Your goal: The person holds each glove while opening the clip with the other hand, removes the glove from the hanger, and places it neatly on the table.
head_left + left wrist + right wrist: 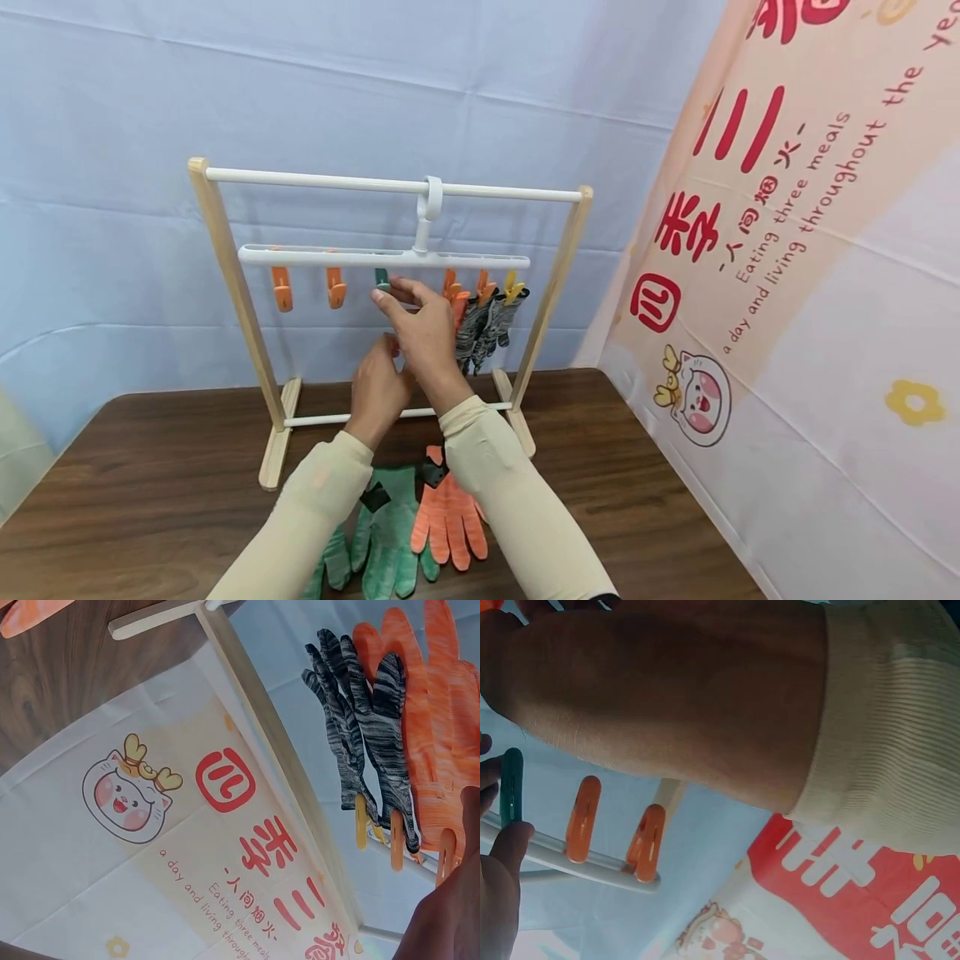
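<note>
Right hand (pixel 425 332) pinches the green peg (pixel 511 786); what my left hand (pixel 380 387) holds, I can't tell. Grey gloves (pixel 384 742) hang; green gloves (pixel 393 512) lie unhung.

Green clothespin (pixel 382 277): slender, elongated body with a rounded free end. Position: suspended beneath the bar of the white clip hanger (pixel 420 259), just left of its central stem in the head view. Orientation: approximately vertical. Lower end: partly hidden.
</note>
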The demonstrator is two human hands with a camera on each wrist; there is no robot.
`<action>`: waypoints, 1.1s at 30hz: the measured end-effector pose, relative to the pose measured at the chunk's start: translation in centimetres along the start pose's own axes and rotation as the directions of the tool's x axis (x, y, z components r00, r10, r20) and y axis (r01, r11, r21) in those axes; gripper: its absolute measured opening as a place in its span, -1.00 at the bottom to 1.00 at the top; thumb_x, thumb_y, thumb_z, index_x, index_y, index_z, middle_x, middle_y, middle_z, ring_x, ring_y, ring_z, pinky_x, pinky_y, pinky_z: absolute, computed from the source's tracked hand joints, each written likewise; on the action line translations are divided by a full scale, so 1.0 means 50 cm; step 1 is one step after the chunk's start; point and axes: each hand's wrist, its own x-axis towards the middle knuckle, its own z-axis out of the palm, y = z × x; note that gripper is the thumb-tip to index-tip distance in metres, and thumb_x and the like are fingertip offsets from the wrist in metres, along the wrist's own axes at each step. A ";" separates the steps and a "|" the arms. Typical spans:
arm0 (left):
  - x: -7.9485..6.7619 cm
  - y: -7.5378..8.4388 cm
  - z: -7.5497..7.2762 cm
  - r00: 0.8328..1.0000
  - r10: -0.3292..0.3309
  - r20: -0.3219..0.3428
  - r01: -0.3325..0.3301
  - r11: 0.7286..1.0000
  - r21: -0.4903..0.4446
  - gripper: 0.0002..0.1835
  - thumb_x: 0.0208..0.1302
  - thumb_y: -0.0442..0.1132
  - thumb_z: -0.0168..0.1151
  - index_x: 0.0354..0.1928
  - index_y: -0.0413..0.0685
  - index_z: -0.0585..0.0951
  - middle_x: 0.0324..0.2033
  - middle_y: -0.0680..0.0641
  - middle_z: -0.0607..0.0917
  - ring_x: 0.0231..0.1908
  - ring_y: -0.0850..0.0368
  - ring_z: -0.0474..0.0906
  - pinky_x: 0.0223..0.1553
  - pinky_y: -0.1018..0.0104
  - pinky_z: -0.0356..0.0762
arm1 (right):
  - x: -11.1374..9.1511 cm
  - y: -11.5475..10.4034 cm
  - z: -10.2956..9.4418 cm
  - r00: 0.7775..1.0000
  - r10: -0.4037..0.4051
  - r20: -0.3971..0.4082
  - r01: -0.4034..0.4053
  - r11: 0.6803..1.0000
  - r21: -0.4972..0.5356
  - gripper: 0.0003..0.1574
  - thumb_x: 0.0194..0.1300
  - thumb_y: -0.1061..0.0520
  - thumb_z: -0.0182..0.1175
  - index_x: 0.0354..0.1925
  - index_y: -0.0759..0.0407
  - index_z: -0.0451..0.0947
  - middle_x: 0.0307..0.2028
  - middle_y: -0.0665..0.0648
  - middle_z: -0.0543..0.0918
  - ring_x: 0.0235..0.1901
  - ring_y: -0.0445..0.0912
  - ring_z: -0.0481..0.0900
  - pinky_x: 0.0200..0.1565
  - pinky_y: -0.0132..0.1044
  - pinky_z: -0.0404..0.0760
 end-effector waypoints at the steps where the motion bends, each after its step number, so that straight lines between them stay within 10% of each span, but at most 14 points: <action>1: 0.001 0.000 0.002 1.000 0.012 -0.001 -0.012 1.000 -0.001 -0.84 0.18 -0.20 0.17 -0.24 -0.06 0.45 -0.24 -0.10 0.56 -0.26 -0.05 0.49 -0.25 0.06 0.43 | -0.001 0.000 -0.001 1.000 0.002 -0.001 -0.002 1.000 0.000 -0.50 0.14 -0.20 0.22 0.01 -0.04 0.55 -0.16 -0.11 0.62 -0.13 -0.17 0.55 -0.19 -0.28 0.53; 16: 0.029 0.009 0.015 0.997 -0.023 0.070 0.026 0.999 -0.034 -0.68 0.27 -0.11 0.11 0.04 -0.02 0.48 -0.06 -0.10 0.57 -0.06 -0.04 0.49 -0.08 0.05 0.40 | -0.008 -0.002 -0.045 0.991 -0.057 -0.118 0.055 0.998 -0.021 -0.65 0.20 -0.14 0.19 -0.05 -0.10 0.56 -0.21 -0.14 0.62 -0.23 -0.22 0.54 -0.24 -0.31 0.51; 33: 0.046 0.032 0.017 0.997 -0.015 0.082 0.021 0.998 -0.064 -0.65 0.27 -0.04 0.12 0.02 -0.06 0.51 -0.10 -0.13 0.59 -0.05 -0.08 0.48 -0.08 0.02 0.40 | -0.002 0.021 -0.099 0.912 -0.091 -0.400 0.046 0.992 -0.119 -0.66 0.21 0.02 0.20 -0.05 0.08 0.56 -0.18 0.07 0.57 -0.27 -0.14 0.49 -0.21 -0.32 0.48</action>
